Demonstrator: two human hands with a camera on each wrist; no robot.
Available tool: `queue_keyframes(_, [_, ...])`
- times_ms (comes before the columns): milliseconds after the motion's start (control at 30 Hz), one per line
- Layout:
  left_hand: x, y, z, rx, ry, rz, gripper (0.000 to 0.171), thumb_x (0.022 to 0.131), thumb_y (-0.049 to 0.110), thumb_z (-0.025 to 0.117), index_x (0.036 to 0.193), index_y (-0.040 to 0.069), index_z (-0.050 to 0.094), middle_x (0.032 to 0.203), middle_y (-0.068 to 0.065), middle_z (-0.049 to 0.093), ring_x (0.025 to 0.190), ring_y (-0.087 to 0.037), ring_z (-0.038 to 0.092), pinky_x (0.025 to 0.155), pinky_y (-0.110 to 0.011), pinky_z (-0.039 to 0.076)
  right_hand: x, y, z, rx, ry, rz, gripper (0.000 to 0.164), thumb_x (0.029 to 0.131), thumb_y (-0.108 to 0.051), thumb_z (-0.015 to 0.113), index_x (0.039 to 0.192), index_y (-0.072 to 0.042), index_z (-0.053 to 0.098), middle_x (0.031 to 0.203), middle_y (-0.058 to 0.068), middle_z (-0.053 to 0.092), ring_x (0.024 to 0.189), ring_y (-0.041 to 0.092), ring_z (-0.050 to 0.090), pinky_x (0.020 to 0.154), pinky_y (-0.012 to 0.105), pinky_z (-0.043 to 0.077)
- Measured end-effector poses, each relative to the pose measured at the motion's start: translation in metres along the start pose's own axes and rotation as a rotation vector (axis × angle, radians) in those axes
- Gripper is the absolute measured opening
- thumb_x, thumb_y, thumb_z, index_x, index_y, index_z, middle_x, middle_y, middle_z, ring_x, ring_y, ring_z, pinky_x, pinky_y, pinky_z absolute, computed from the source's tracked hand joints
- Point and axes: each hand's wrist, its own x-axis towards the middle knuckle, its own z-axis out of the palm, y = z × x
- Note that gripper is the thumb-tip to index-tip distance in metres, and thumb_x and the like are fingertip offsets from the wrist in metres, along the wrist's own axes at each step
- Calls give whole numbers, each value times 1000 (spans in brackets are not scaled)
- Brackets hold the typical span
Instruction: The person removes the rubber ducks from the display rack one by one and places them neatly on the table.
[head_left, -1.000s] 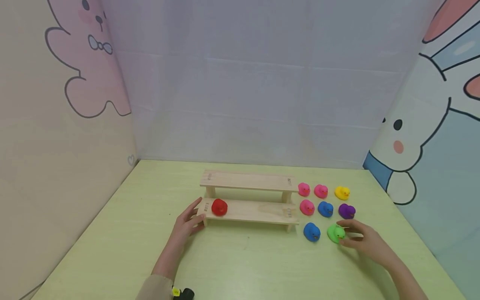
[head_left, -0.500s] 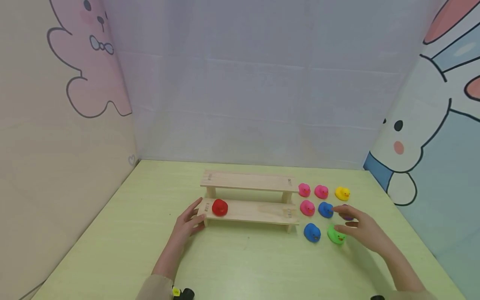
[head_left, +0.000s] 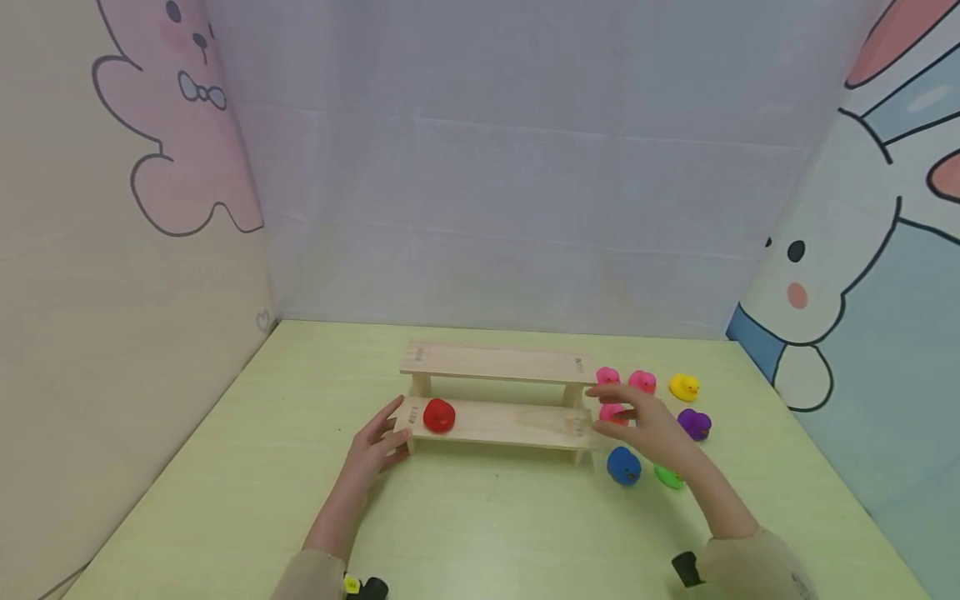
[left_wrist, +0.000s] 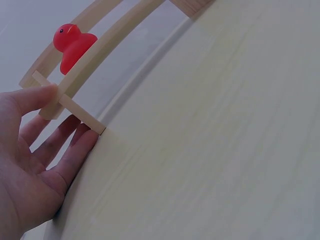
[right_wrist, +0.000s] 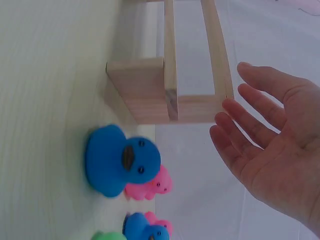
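My left hand (head_left: 367, 446) holds the left end of a two-step wooden shelf (head_left: 487, 423), its fingers at the board end and the leg in the left wrist view. A red rubber duck (head_left: 438, 415) sits on the lower step near that hand. My right hand (head_left: 656, 429) holds nothing. Its fingers are spread and loosely bent beside the shelf's right end, over a pink duck (head_left: 613, 414) in the head view. A blue duck (head_left: 624, 466) stands in front of it. Another blue duck (right_wrist: 142, 229), hidden behind the right hand in the head view, shows in the right wrist view.
Right of the shelf stand more ducks: a green duck (head_left: 667, 477) partly behind the right forearm, a purple duck (head_left: 693, 424), a yellow duck (head_left: 684, 387) and two pink ducks at the back. A white curtain (head_left: 510, 167) hangs behind the table.
My right hand has left the green duck and moved left and away from me, across the ducks to the shelf's right end. The left hand, shelf and red duck stay put.
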Motion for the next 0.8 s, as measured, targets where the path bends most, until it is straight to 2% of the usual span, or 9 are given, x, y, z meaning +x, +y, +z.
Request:
queue_keyframes(233, [0,-1,0,-3,1,-2,59,97,13,59,151,25,41,140,-20,53,109,-17,64,91,-36,58,26,-26,35,89,-47,-121,40,92,-20,70,129,-10,62,132,11,63,116,34,61,96,49,54])
queue_keyframes(467, [-1,0,0,-5,-4,-3,59,98,13,59,152,25,40,141,-19,53,110,-20,63,93,-39,57,49,-48,75,180,-90,-184,39,91,-18,71,128,-9,64,130,11,65,117,32,62,98,48,53])
queue_keyframes(800, [0,0,0,-3,-8,-2,58,98,12,58,152,25,41,140,-19,54,108,-20,64,93,-38,57,75,-66,125,230,-118,-250,40,91,-16,71,130,-12,63,132,5,64,122,30,61,99,45,53])
